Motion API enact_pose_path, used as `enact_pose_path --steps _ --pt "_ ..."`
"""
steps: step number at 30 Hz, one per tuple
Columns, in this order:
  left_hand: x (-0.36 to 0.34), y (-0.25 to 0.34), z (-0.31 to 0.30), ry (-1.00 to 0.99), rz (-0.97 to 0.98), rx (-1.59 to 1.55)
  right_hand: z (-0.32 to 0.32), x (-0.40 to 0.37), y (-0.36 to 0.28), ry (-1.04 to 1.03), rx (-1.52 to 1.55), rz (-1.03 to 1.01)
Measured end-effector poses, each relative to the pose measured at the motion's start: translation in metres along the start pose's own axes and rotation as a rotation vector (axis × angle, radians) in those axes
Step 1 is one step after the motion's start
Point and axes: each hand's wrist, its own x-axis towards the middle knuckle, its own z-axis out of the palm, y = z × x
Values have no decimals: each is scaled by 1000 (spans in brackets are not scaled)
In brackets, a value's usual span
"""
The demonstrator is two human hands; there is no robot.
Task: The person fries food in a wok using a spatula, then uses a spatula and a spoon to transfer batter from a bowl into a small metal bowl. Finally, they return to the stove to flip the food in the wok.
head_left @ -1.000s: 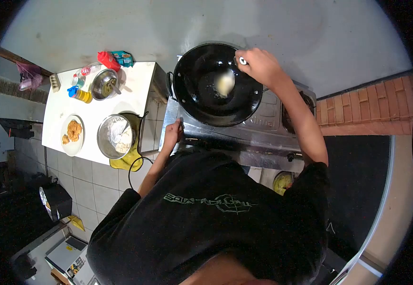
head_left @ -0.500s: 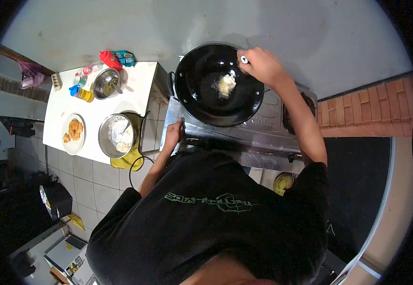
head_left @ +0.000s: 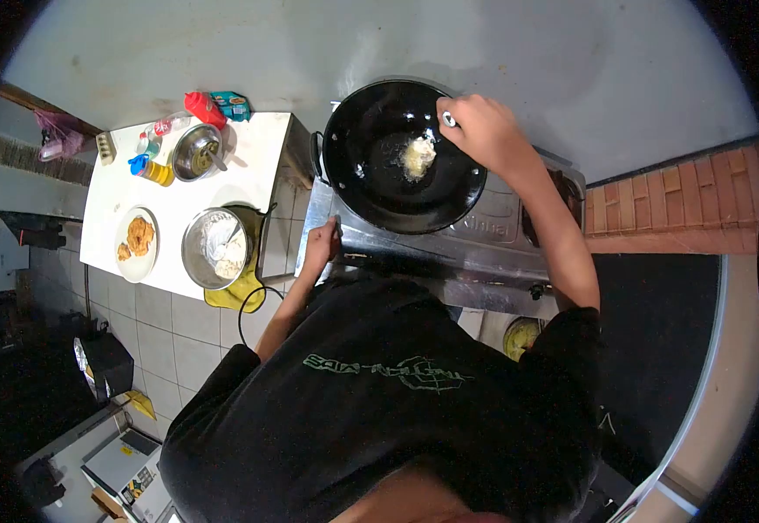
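Observation:
A large black wok point(head_left: 366, 196) stands on the stove. In it, a pale battered piece point(head_left: 419, 155) lies in bubbling oil. My right hand point(head_left: 482, 131) is over the wok's right rim, closed around a utensil point(head_left: 450, 119); only its pale handle end shows, and its working end cannot be made out. My left hand point(head_left: 320, 242) is closed at the stove's front left edge, around a dark knob point(head_left: 336, 224) that my fingers partly cover.
On the white table point(head_left: 166, 200) to the left are a steel bowl of flour point(head_left: 222, 248), a plate of fried pieces point(head_left: 139, 237), a smaller steel bowl point(head_left: 196, 152), and several bottles. A yellow cloth point(head_left: 238, 295) hangs at its edge. Behind the wok rises a grey wall point(head_left: 571, 78).
My right hand has shifted slightly toward me with the utensil. The left hand stays at the stove edge, and the battered piece remains in nearly the same spot.

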Motion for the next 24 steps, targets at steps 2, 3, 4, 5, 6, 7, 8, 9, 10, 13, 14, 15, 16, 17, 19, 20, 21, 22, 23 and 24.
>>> enact_pose_path --steps 2,3,4,5,6,7,8,9,10,13,14,15,16,17,19,20,21,22,23,24 --pt "-1 -1 -1 -2 13 -2 -5 -8 -12 212 69 -17" --pt "-1 1 0 -13 29 -2 -6 -11 -19 211 70 -16" --pt "-3 3 2 -17 28 -2 -8 -13 -27 147 184 72" --pt "-5 5 3 -9 29 3 -9 -14 -30 83 296 160" --pt "-5 8 5 1 34 8 8 -16 -25 109 387 154" --pt "-4 8 4 3 37 6 19 -19 -22 109 498 134" --pt "-3 9 3 -2 26 13 27 -22 -24 115 562 150" --pt "-3 8 1 -7 12 21 33 -25 -26 118 628 167" --pt "-3 6 1 -3 10 20 36 -25 -26 115 631 165" --pt "-2 2 0 15 32 39 48 -25 -22 116 614 288" --pt "-1 3 0 10 30 34 55 -22 -13 155 624 282" --pt "-1 4 1 4 29 28 60 -19 -4 194 634 275" --pt "0 2 0 0 30 32 61 -17 2 157 636 299" --pt "1 0 -1 -5 19 20 63 -15 9 161 635 301" --pt "3 1 -1 -7 12 8 72 -10 22 119 657 343" --pt "3 0 -2 -10 20 17 76 -8 28 145 717 301" --pt "3 -1 -2 -12 27 27 80 -6 37 144 718 299" --pt "3 -2 -3 -11 27 26 82 -2 45 141 729 223" --pt "3 -2 -3 -14 23 12 86 0 51 137 740 147" --pt "3 -2 -2 -18 20 -3 81 1 51 129 755 130"
